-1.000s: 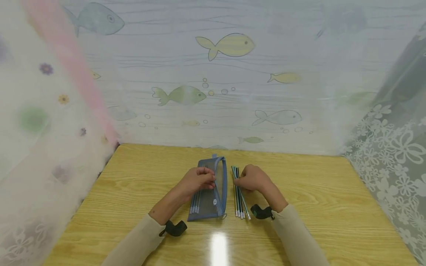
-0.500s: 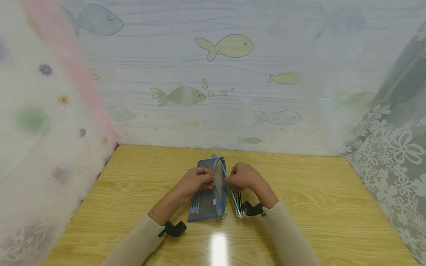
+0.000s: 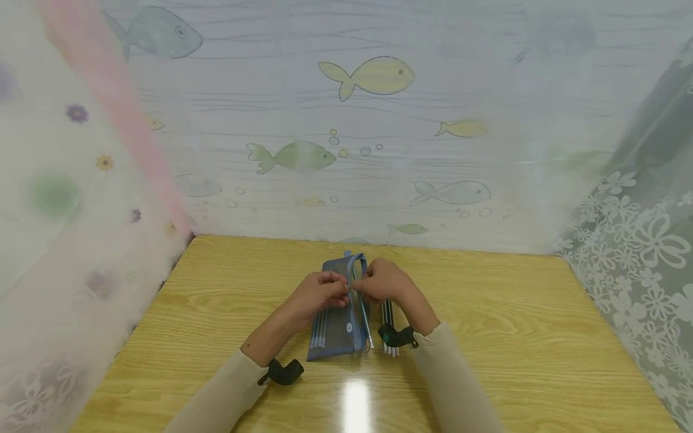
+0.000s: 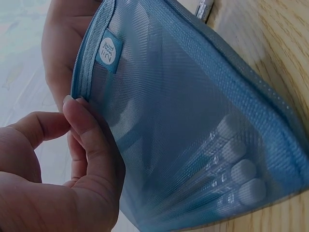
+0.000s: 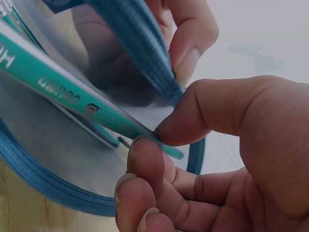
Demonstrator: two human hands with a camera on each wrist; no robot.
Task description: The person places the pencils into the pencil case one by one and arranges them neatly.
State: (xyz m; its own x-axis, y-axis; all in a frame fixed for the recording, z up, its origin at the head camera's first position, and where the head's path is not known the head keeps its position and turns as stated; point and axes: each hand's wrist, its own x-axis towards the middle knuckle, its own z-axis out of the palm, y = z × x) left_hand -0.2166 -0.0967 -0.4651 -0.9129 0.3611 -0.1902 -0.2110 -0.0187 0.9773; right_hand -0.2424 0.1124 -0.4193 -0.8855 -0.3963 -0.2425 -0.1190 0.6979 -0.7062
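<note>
A blue mesh zip pouch (image 3: 340, 338) lies on the table with its mouth spread apart. My left hand (image 3: 319, 296) pinches the zipped edge of the mouth between thumb and fingers; the left wrist view shows the pouch wall (image 4: 164, 92) lifted there. Through the mesh, several pencils (image 4: 236, 164) with white erasers show inside. A green pencil (image 5: 72, 96) with silver lettering is pinched between the thumb and fingers of my right hand (image 3: 388, 281). It slants across the pouch's mouth, its eraser end towards me in the head view.
Several more pencils (image 3: 390, 350) lie on the table right of the pouch, partly covered by the right hand and its black wrist camera (image 3: 395, 335). A wood-grain table (image 3: 514, 331) spreads around. Behind it hangs a fish-print curtain (image 3: 303, 108).
My right hand has picked a pencil from the loose bunch and moved it left to the pouch's mouth. The left hand has kept its pinch on the edge.
</note>
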